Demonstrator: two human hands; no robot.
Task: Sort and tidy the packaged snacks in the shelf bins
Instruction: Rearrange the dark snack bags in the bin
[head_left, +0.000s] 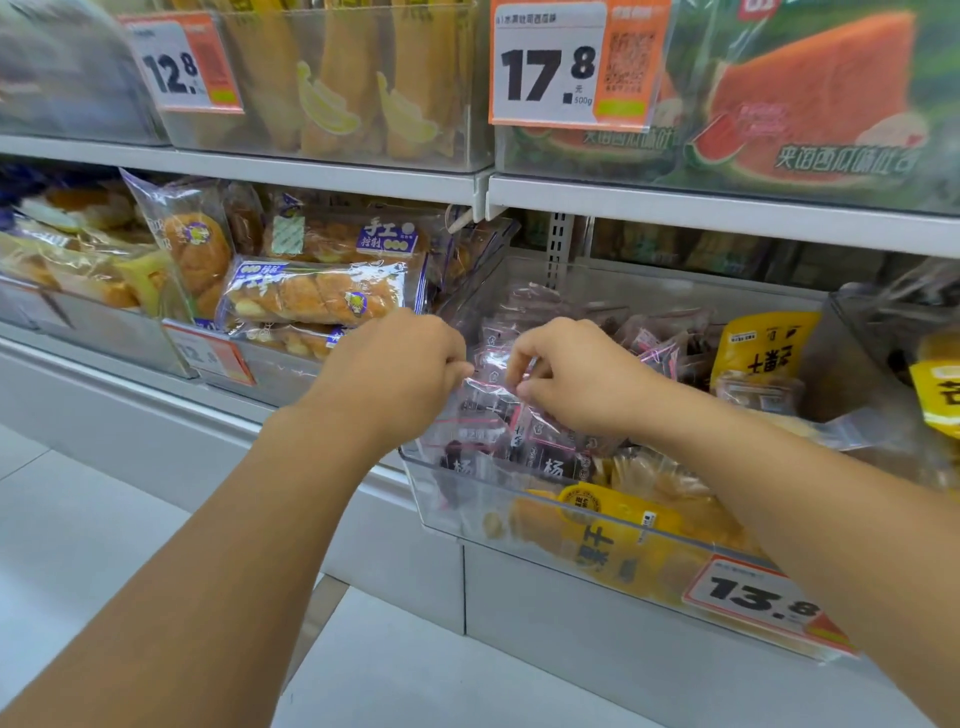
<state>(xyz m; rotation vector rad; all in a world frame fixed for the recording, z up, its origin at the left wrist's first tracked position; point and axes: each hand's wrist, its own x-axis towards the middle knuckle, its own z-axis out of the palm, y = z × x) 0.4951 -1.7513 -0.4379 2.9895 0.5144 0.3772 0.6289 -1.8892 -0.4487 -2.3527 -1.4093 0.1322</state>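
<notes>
A small clear packet of dark snack (491, 395) sits at the top of the heap in the near left corner of the clear shelf bin (519, 519), and both hands are on it. The left hand (395, 364) has its fingers curled in at the packet's left edge, and the right hand (566, 374) pinches its right edge between thumb and bent fingers (519, 364); holding the two ends probably lets the person lift the packet flat or turn it face up to match its neighbours. Its long axis seems to run left to right, roughly along the bin's front wall, though the crinkled film makes its outline hard to read. Around it lie more dark packets of the same kind, and yellow packets (753, 348) are mixed in at the right and pressed against the front wall, which suggests the sorting is not finished. The bin to the left holds wrapped braided bread (317, 296).
</notes>
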